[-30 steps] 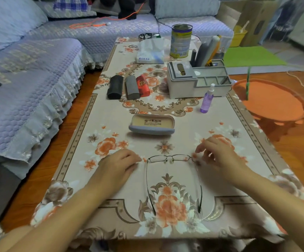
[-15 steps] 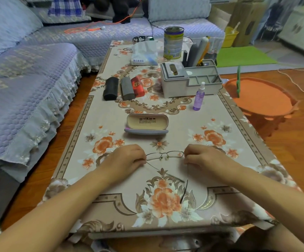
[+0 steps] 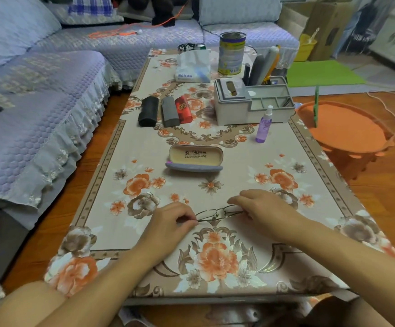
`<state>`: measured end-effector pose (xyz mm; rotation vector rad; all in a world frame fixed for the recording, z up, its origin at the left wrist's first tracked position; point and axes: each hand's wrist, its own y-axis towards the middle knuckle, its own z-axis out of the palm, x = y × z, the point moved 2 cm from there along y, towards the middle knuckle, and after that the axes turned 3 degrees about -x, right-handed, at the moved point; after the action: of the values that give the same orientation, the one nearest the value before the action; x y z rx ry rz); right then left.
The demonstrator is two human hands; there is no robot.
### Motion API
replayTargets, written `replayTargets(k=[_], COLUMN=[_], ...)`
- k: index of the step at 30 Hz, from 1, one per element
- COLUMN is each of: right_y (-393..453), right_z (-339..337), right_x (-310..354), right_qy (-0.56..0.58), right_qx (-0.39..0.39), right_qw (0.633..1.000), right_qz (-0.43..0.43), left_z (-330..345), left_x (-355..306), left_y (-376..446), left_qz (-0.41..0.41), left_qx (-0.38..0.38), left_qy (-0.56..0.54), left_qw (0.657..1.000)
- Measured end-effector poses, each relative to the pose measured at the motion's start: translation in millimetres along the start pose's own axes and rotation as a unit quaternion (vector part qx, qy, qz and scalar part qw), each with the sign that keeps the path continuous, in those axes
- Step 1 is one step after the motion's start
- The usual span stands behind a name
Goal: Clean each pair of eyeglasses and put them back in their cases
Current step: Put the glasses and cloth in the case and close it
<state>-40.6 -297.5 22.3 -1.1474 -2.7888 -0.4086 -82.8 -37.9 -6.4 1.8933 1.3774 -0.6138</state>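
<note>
Both hands, left (image 3: 170, 220) and right (image 3: 260, 208), pinch the thin wire-framed eyeglasses (image 3: 217, 213) at their ends (light, easily bent; hold the hinges).

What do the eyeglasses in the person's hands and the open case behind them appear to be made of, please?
Eyeglasses: thin metal wire frame, judging by its slim, faintly shiny rims; lens material cannot be told.
Open case: apparently a hard shell with a greyish matte outer cover and a smooth cream lining bearing print.

Beige tablecloth (image 3: 121, 185) with orange-and-brown flowers — black case (image 3: 148, 111), grey case (image 3: 169, 112), red case (image 3: 183, 109), purple spray bottle (image 3: 263, 126).
</note>
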Motion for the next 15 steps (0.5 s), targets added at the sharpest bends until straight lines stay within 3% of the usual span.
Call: replayTargets(k=[5,11,15], right_y=[8.0,6.9,3.5], right_z=[5.8,11.7,-2.2], right_x=[12.1,17.0,6.7], right_qy=[-0.063,-0.089,-0.086], right_qx=[-0.016,-0.019,-0.059], right_qw=[0.997,0.996,0.995], right_qz=[-0.040,-0.023,0.006], left_z=[0.8,-4.7,-13.3], left_x=[-4.4,-6.3,-6.8], left_y=[-2.2,3.8,36.7], left_qz=[0.043,0.070,-0.001], left_qx=[0.006,0.061,-0.022], left_qy=[0.012,0.032,0.086], left_qw=[0.999,0.995,0.996])
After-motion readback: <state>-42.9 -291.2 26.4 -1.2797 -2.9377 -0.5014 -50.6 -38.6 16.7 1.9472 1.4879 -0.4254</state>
